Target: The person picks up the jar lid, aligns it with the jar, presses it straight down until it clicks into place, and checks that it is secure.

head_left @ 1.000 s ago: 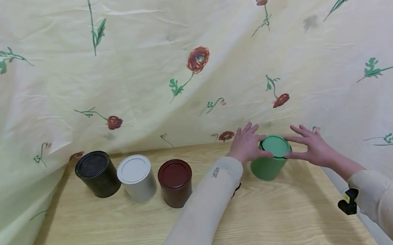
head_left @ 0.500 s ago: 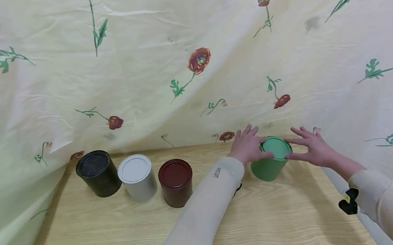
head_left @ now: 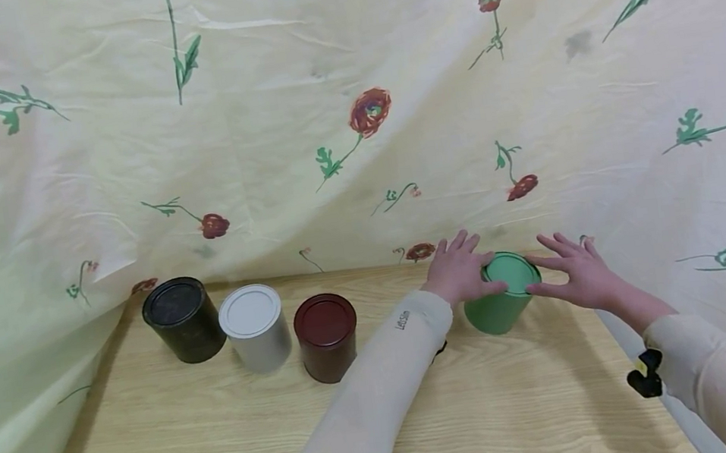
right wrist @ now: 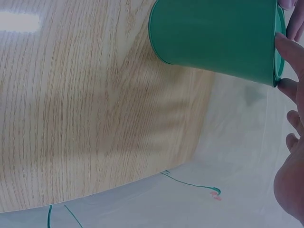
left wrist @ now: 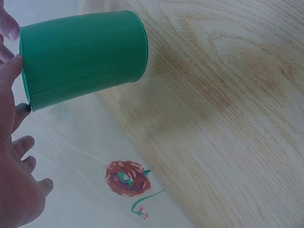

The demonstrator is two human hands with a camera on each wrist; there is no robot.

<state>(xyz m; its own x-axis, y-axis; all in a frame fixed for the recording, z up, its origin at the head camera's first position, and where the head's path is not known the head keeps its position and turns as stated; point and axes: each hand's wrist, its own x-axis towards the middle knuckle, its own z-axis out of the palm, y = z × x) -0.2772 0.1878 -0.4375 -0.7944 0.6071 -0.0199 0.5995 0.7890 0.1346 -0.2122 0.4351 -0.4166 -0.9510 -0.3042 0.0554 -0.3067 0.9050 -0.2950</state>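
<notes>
I see both hands at the green cylindrical canister w/ its green lid, which stands upright on the light wooden tabletop, far right end, close to the floral cream cloth backdrop. My left hand sits on the canister's left side, fingers spread and fairly straight, thumb laid along the lid rim; not curled round it. My right hand is on the right side, fingers also straight and fanned, tips touching the lid edge. Wrist cams show the green wall w/ fingertips only at the lid end, no wrap-round grasp. To the left, well apart, a row of 3 lidded tins, close together: black tin, white tin, dark red tin.
</notes>
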